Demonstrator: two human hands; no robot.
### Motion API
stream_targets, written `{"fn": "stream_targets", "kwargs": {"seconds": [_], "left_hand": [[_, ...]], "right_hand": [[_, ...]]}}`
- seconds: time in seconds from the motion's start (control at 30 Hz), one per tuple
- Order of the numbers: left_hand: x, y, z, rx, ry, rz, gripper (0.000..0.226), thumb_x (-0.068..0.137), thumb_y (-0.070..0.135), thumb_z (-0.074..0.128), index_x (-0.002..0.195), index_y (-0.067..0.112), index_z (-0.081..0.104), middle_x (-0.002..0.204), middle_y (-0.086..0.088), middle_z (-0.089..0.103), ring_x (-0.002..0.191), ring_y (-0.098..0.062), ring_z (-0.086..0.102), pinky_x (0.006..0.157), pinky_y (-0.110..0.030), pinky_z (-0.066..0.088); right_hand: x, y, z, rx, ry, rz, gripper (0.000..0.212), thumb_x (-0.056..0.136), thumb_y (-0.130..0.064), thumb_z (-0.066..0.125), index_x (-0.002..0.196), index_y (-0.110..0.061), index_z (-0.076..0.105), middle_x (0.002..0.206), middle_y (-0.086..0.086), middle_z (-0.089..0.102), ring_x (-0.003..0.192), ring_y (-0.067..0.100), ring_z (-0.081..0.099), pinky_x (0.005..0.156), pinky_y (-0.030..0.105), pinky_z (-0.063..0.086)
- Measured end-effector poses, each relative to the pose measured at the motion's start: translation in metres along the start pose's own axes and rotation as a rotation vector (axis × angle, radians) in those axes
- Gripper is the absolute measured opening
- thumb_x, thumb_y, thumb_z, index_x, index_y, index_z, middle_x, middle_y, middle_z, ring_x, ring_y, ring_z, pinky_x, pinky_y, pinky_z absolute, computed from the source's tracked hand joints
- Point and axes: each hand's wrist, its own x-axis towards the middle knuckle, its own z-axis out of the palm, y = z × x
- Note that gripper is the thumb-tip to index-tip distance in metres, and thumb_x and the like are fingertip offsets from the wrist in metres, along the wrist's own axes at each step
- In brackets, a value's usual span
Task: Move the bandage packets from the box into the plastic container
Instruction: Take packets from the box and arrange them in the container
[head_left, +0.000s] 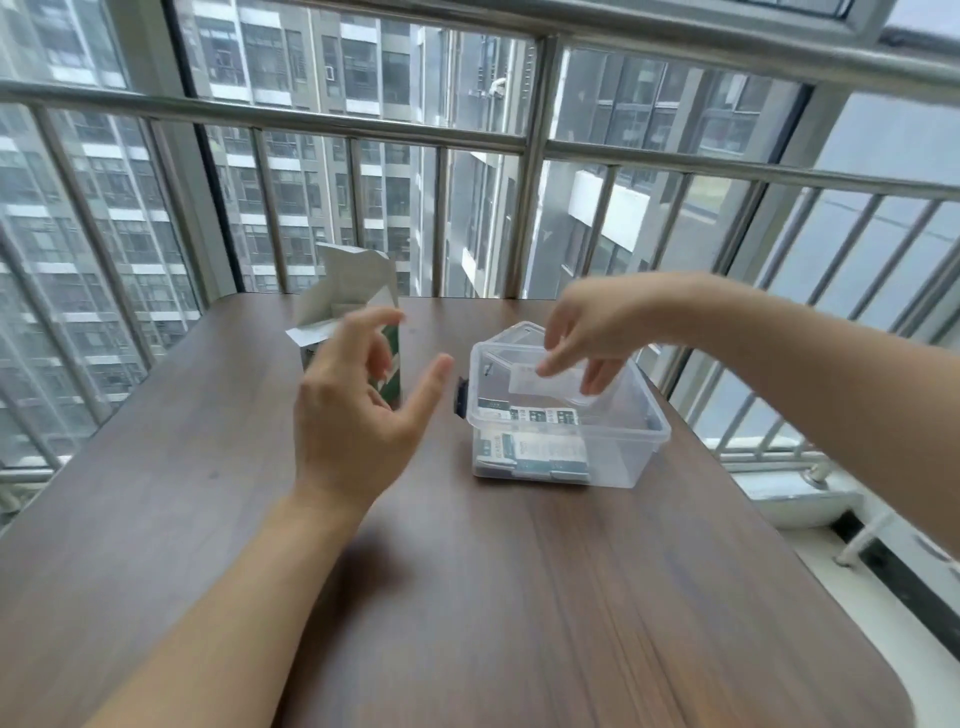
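A white and green box (353, 291) stands upright at the table's far left with its top flaps open. My left hand (358, 410) hovers just in front of it, fingers spread, holding nothing. To the right sits the clear plastic container (652, 423), with several green and white bandage packets (530, 452) lying flat on its bottom. My right hand (592, 332) is over the container's open top, its fingertips on a pale bandage packet (545, 387) held just inside the rim.
The brown wooden table (519, 597) ends right behind the box and container, against a steel railing (530, 156) and window. A clear lid (519, 332) lies behind the container, and a black latch (460, 397) sits on its left side.
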Motion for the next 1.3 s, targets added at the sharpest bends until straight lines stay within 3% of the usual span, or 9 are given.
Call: {"fn": "stream_targets", "kwargs": {"seconds": [0.07,0.13,0.3,0.43,0.57,0.67,0.9,1.03,1.3], "left_hand": [[0.007,-0.009,-0.004,0.099,0.209,-0.127,0.06,0.077,0.034,0.081,0.126,0.015,0.052,0.108,-0.002,0.055,0.093,-0.025,0.059,0.083,-0.045,0.054],[0.01,-0.025,-0.009,0.183,0.205,-0.318,0.092,0.07,0.037,0.087,0.144,0.014,0.037,0.136,-0.007,0.046,0.127,-0.029,0.044,0.112,-0.033,0.034],[0.005,-0.053,-0.005,0.135,-0.008,-0.573,0.141,0.057,0.044,0.094,0.159,0.019,0.001,0.162,-0.008,0.027,0.147,-0.027,0.028,0.12,-0.038,0.028],[0.006,-0.056,-0.002,0.094,-0.092,-0.623,0.138,0.062,0.036,0.094,0.159,0.024,-0.004,0.156,-0.001,0.041,0.14,-0.025,0.042,0.111,-0.034,0.037],[0.004,-0.057,0.0,0.085,-0.14,-0.633,0.117,0.063,0.036,0.092,0.154,0.025,0.02,0.143,0.001,0.055,0.128,-0.021,0.054,0.097,-0.025,0.042],[0.003,-0.056,0.001,0.137,-0.149,-0.599,0.096,0.064,0.039,0.089,0.141,0.027,0.033,0.132,0.001,0.06,0.12,-0.024,0.058,0.094,-0.034,0.049],[0.001,-0.054,0.0,0.166,-0.128,-0.592,0.078,0.065,0.043,0.088,0.122,0.027,0.038,0.123,0.001,0.06,0.114,-0.026,0.059,0.091,-0.042,0.052],[0.001,-0.051,0.0,0.181,-0.137,-0.579,0.083,0.064,0.044,0.087,0.128,0.026,0.037,0.126,0.002,0.058,0.114,-0.025,0.059,0.091,-0.041,0.052],[0.001,-0.05,0.0,0.184,-0.141,-0.571,0.086,0.064,0.044,0.088,0.131,0.024,0.038,0.126,0.002,0.056,0.114,-0.024,0.057,0.093,-0.042,0.05]], "right_hand": [[-0.013,-0.024,-0.011,0.14,0.173,-0.254,0.028,0.093,-0.024,0.07,0.117,-0.01,0.07,0.106,0.001,0.075,0.077,0.009,0.076,0.07,0.024,0.062],[-0.023,-0.064,-0.01,0.179,0.309,-0.577,0.021,0.094,-0.018,0.07,0.114,-0.015,0.074,0.103,-0.007,0.076,0.084,0.003,0.073,0.079,0.019,0.06],[0.012,-0.149,0.017,-0.475,0.415,-0.751,0.018,0.093,-0.001,0.059,0.084,-0.006,0.074,0.086,0.001,0.072,0.083,0.022,0.066,0.081,0.03,0.055],[0.063,-0.165,0.023,-0.722,0.334,-0.532,0.04,0.087,0.006,0.061,0.058,-0.011,0.04,0.061,0.0,0.041,0.055,0.019,0.04,0.046,0.024,0.034],[0.087,-0.162,0.021,-0.801,0.238,-0.461,0.012,0.085,-0.01,0.068,0.095,-0.016,0.069,0.079,0.002,0.062,0.075,0.025,0.058,0.055,0.028,0.047],[0.09,-0.163,0.012,-0.824,0.122,-0.522,0.044,0.084,-0.014,0.071,0.125,-0.028,0.067,0.1,0.002,0.069,0.087,0.023,0.066,0.074,0.035,0.059],[0.093,-0.164,0.016,-0.79,0.131,-0.588,0.006,0.092,-0.016,0.062,0.092,-0.017,0.068,0.096,0.001,0.072,0.081,0.022,0.066,0.055,0.022,0.048],[0.095,-0.159,0.018,-0.712,0.21,-0.508,0.022,0.096,-0.029,0.061,0.093,-0.007,0.061,0.08,0.005,0.062,0.063,0.02,0.053,0.052,0.028,0.044],[0.093,-0.154,0.01,-0.523,0.117,-0.464,0.025,0.088,-0.027,0.076,0.105,-0.01,0.069,0.098,0.007,0.072,0.085,0.025,0.069,0.069,0.032,0.059]]}}
